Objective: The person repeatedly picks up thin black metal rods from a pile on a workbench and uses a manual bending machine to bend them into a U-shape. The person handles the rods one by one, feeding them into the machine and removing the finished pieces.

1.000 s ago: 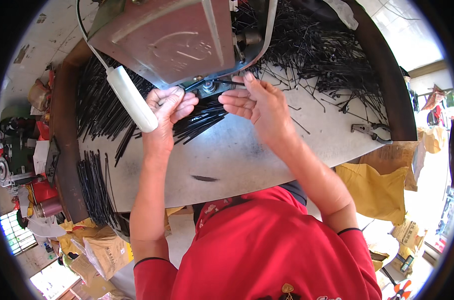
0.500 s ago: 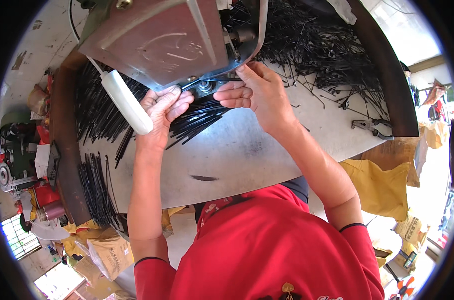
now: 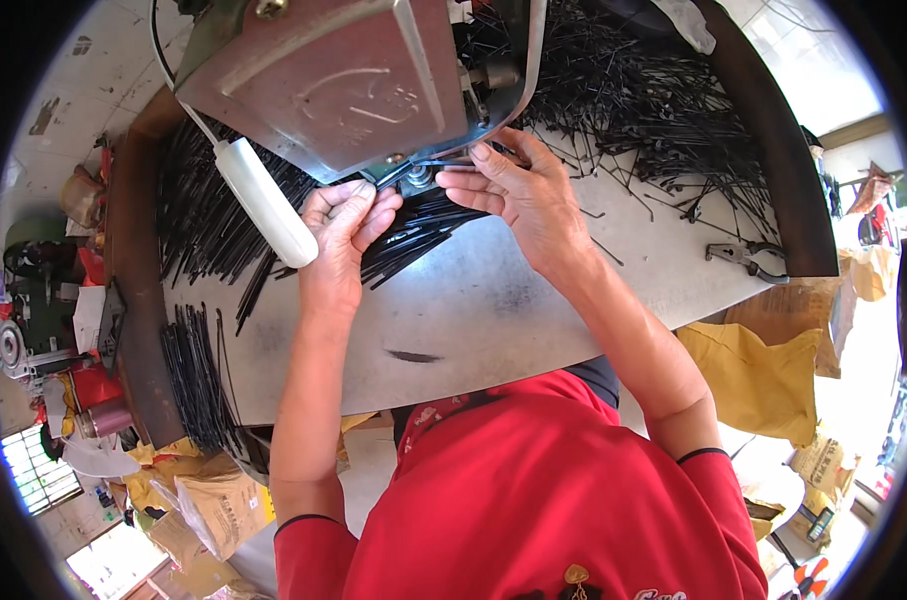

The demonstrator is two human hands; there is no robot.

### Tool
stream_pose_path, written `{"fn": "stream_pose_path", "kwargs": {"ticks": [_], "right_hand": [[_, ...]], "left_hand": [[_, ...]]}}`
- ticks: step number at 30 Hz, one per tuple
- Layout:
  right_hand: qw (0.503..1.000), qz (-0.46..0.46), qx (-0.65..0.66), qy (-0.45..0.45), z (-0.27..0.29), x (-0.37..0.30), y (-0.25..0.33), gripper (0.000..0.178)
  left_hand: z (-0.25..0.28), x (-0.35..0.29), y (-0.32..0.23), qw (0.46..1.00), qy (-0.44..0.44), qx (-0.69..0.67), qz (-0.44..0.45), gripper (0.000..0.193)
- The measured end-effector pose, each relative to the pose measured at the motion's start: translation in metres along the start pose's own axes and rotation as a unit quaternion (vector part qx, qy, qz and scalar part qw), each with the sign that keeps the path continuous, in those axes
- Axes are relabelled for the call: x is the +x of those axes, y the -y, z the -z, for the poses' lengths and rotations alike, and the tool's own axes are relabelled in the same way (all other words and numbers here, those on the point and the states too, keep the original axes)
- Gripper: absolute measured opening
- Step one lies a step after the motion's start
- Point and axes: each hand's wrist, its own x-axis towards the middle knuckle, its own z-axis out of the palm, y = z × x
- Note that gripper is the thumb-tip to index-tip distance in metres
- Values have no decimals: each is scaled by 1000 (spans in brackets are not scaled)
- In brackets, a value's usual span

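Under the reddish-brown machine head (image 3: pixel 324 90), both my hands are raised close together. My left hand (image 3: pixel 344 225) pinches a slim black rod (image 3: pixel 395 176) between thumb and fingers, just beside a round metal part (image 3: pixel 418 177) of the machine. My right hand (image 3: pixel 534 205) is closed at the fingertips on a thin dark rod end (image 3: pixel 448 162) at the machine's lower edge. Whether the two pieces are one rod I cannot tell. Behind and below my left hand lie several black rods (image 3: pixel 414 245) in a loose bundle on the metal table (image 3: pixel 514 300).
A white tube-shaped lamp (image 3: pixel 266 203) hangs beside my left wrist. Tangled bent black rods (image 3: pixel 654 120) heap up at the far right. Pliers (image 3: pixel 746 260) lie near the right edge. Another rod bundle (image 3: pixel 196 375) sits at the left, by the brown raised rim (image 3: pixel 134 300).
In the picture, the machine head, lamp and my left hand have shifted slightly right. My right hand stays near the machine's lower edge, and both hands keep their pinch.
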Motion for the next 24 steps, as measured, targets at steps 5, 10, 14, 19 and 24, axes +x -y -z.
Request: {"fn": "stream_pose_path", "kwargs": {"ticks": [5, 10, 14, 19, 24], "right_hand": [[1000, 4, 17, 5, 2, 3, -1, 47], [999, -6, 30, 17, 0, 3, 1, 46], [999, -17, 40, 15, 2, 5, -2, 33], [999, -10, 31, -19, -1, 4, -2, 42], [1000, -19, 2, -19, -10, -5, -5, 32]], "left_hand": [[-4, -3, 6, 997, -2, -69, -24, 14], [-8, -11, 3, 997, -19, -42, -65, 11], [-4, -9, 1, 998, 2, -21, -54, 12], [-3, 1, -3, 999, 11, -51, -2, 13], [12, 1, 10, 997, -2, -73, 14, 10]]}}
